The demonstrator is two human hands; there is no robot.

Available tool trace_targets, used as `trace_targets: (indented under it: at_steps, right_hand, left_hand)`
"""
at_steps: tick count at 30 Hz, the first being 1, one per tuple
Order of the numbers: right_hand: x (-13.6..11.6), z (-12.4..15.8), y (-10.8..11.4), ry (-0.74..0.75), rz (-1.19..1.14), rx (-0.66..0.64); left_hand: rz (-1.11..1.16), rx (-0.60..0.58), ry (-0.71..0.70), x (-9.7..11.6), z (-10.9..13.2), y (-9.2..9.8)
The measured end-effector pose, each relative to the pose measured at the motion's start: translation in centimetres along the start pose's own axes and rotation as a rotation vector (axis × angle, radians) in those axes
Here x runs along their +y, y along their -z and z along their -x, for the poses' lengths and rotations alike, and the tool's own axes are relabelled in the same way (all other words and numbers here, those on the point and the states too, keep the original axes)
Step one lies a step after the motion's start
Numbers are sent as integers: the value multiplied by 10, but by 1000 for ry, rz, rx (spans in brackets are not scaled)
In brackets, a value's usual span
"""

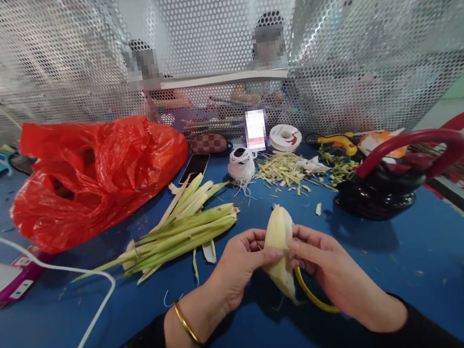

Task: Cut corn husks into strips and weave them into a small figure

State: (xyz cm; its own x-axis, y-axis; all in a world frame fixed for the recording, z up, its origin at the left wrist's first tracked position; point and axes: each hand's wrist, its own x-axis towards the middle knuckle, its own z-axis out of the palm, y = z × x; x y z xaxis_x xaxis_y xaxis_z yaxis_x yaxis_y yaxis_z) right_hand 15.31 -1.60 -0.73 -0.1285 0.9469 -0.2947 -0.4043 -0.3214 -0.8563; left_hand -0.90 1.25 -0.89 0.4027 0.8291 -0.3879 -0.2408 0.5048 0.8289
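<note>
Both hands hold a pale yellow, pod-shaped piece that looks like folded husk, above the blue table. My left hand grips its left side, thumb across the front. My right hand pinches its right edge with thumb and fingers. Under the right hand curves a yellow band; where it leads is hidden. To the left lies a pile of long, pale green husk-like strips. Beyond the hands sit a heap of small cut strips and a spool of white string.
A red plastic bag fills the back left. At right stands a black pot-like object with a dark red handle. A white cable crosses the left side, near a purple tissue pack. A perforated metal screen rises behind.
</note>
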Motion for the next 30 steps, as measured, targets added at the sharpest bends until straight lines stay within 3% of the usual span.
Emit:
trace_targets:
  at_steps: [6,19,25,30]
  right_hand:
    - [3,0,2,-29,-41,21]
    - [2,1,-1,-47,-241,-52]
    - [-1,-4,3,30,-269,107]
    - [-1,-4,4,84,-224,99]
  left_hand:
    - [47,62,-28,-2,1,-1]
    - [54,4,-3,-1,1,-1]
    - [-43,8,-26,1,0,-1]
    - [-27,66,-5,-1,-2,2]
